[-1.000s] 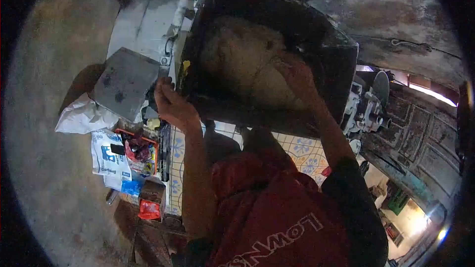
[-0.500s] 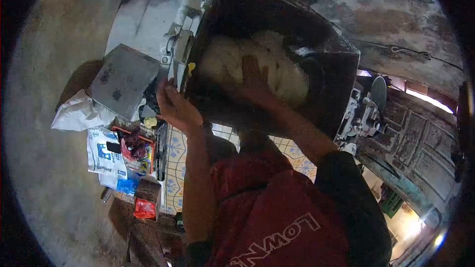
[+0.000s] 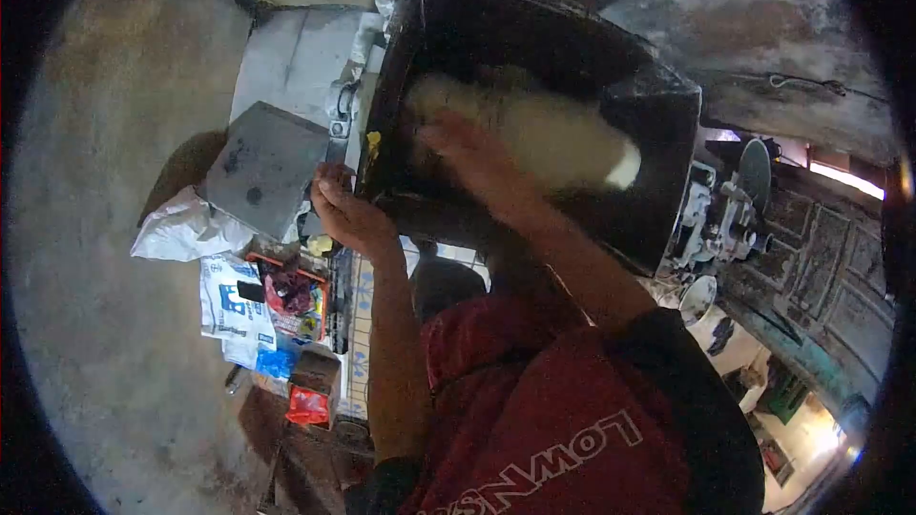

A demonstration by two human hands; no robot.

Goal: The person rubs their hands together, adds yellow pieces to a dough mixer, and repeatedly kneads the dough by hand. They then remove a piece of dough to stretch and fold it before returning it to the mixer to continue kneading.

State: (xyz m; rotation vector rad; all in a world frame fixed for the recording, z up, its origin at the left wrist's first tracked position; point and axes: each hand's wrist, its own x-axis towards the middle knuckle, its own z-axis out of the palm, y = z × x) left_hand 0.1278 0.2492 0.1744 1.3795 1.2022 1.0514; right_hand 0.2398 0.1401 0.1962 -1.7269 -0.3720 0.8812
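A big pale mass of dough, smeared by motion, lies in a dark mixing tub. My right hand reaches into the tub over the dough's near left part. Its outstretched fingers are blurred and hold nothing that shows. Outside the tub's left end, my left hand has its fingers bent at the lower end of a grey metal lever. A small yellow patch sticks to the tub's left wall, just above that hand.
White-dusted machine parts project from the tub's right end. At left are a grey board, a white sack, a printed bag, an orange-rimmed tray and a box with a red packet.
My right hand has moved left across the dough, which has changed shape and stretched toward the right. My left hand stays at the lever. The whole view has shifted slightly.
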